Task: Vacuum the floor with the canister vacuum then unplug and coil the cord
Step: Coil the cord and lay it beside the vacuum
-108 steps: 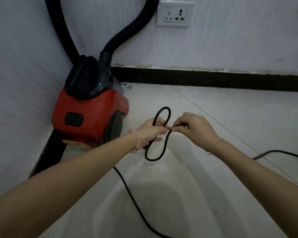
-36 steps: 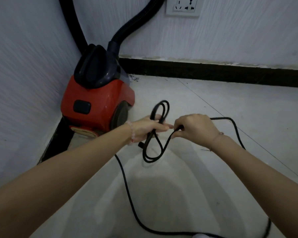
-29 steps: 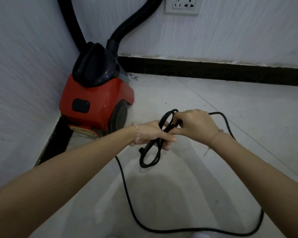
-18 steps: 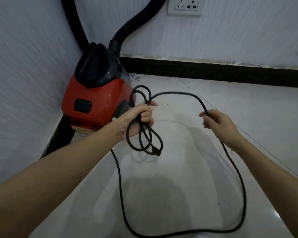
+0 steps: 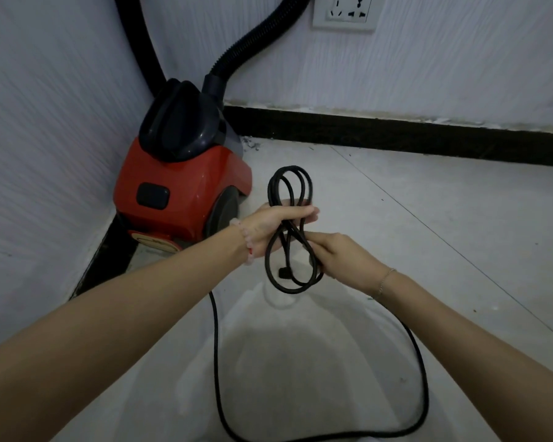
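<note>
A red and black canister vacuum point(image 5: 179, 193) stands in the corner of the room, its black hose point(image 5: 253, 43) rising out of frame. The black cord point(image 5: 289, 186) is unplugged and partly coiled into several loops. My left hand point(image 5: 268, 228) grips the coil at its middle, and the plug point(image 5: 283, 272) hangs down inside the lower loops. My right hand point(image 5: 336, 255) pinches the cord at the bottom right of the coil. The loose cord point(image 5: 423, 378) trails from my right hand in a wide loop across the floor.
A white wall socket point(image 5: 345, 12) with nothing in it sits high on the back wall. A black skirting board point(image 5: 396, 137) runs along the wall base. The pale tiled floor point(image 5: 444, 234) stretches to the right. Some dust lies beside the vacuum.
My right hand has come in from the right and laid another loop onto the coil in my left hand. The floor loop has shrunk. The coil has shifted right, away from the vacuum.
</note>
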Demonstrator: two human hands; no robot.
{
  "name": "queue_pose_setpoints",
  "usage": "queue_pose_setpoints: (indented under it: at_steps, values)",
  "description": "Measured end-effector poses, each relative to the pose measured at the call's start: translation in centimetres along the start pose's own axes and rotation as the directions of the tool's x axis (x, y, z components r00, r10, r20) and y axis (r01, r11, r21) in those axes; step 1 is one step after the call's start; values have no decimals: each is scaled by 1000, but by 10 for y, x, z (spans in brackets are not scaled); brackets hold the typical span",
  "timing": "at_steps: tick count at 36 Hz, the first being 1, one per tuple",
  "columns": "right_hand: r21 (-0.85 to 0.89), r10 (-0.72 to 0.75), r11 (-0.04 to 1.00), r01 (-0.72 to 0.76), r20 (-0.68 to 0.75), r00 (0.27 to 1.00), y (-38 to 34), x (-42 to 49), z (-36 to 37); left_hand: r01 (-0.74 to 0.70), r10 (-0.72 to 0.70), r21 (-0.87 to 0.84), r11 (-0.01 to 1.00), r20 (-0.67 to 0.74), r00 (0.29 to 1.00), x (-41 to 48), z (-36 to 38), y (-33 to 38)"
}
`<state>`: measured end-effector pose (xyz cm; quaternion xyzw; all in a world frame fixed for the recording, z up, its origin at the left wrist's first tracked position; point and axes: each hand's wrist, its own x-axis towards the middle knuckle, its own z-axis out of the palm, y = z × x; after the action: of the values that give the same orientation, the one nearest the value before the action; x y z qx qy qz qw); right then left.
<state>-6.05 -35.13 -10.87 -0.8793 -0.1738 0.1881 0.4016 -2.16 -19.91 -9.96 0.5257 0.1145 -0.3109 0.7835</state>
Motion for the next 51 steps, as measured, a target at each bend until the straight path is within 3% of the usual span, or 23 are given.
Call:
queue_pose_setpoints:
  at_steps: [5,7,9,14,17,20,23,25,27,29,31,32,34,38,43,47,51]
  values:
    - [257,-41,966,25,60,997,-2,-6,1,-46,41,-30,998,-153,987,5,-12,0]
    - [470,31,882,-39,26,999,7,-10,-2,-91,68,-101,991,-211,975,8,-18,9]
    - [577,143,806,-132,27,989,24,-17,-7,-161,109,-172,972,-279,954,8,-27,24]
    - [554,286,734,-393,271,919,67,-40,-8,-305,198,-308,901,-333,922,3,-48,57]
    - [411,346,750,-519,426,836,82,-51,-4,-360,217,-473,804,-330,918,-2,-51,65]
    - [213,438,827,-521,338,833,87,-47,1,-286,167,-520,805,-264,950,-3,-51,58]
    - [93,401,910,-404,54,914,85,-34,-2,-101,53,-372,923,-138,989,-1,-43,43]
    - [47,319,948,-316,-61,946,75,-26,-10,20,-31,-143,990,-76,997,-1,-32,31]
    - [-28,208,977,-213,-129,970,58,-17,-18,91,-85,100,991,-65,994,-1,-18,19]
    - [-87,103,989,-121,-189,977,40,-9,-25,115,-104,376,919,-51,993,1,-12,8]
    - [-117,35,991,-64,-234,972,24,-3,-30,93,-119,652,753,-6,993,2,-10,0]
    - [-137,13,989,-47,-242,970,18,-1,-32,77,-142,719,691,31,989,1,-9,-3]
    - [-170,-1,985,-42,-243,970,12,0,-36,46,-167,746,664,89,982,-4,-4,-7]
    - [-31,29,999,-39,-269,963,10,-1,-40,25,-92,604,797,81,992,-6,3,-9]
    - [164,137,982,-91,-292,947,19,-4,-38,82,-148,533,842,82,986,-9,3,-7]
    - [368,270,917,-157,-279,921,39,-11,-38,101,-101,143,985,-6,995,-6,-4,-3]
    - [502,394,836,-222,-268,879,57,-18,-33,-31,18,-137,990,-96,995,-4,-13,11]
